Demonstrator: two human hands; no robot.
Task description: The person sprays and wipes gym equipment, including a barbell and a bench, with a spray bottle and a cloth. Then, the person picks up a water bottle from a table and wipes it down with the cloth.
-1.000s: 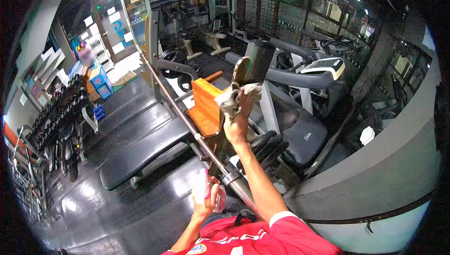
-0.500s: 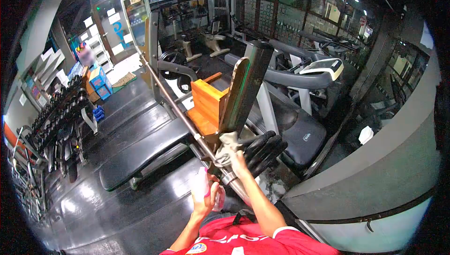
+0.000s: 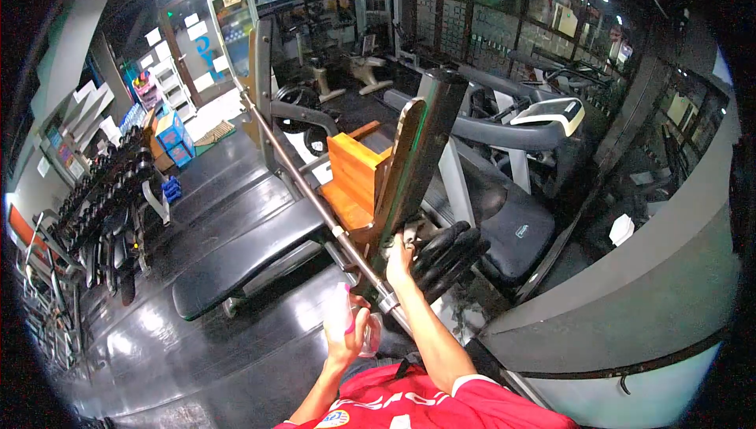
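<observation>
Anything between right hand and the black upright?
Only the cloth in the right hand, near the lower end of the black upright; contact is unclear. The barbell runs left of the hand, not between.

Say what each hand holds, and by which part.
Left hand: spray bottle, gripped near its pink-and-white head. Right hand: a cloth, mostly hidden; exact grip unclear.

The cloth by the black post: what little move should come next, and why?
Probably slide the cloth up along the black post: the right hand holds it by the post's lower end, with a long stretch above, while the left hand holds the spray bottle off to the side.
</observation>
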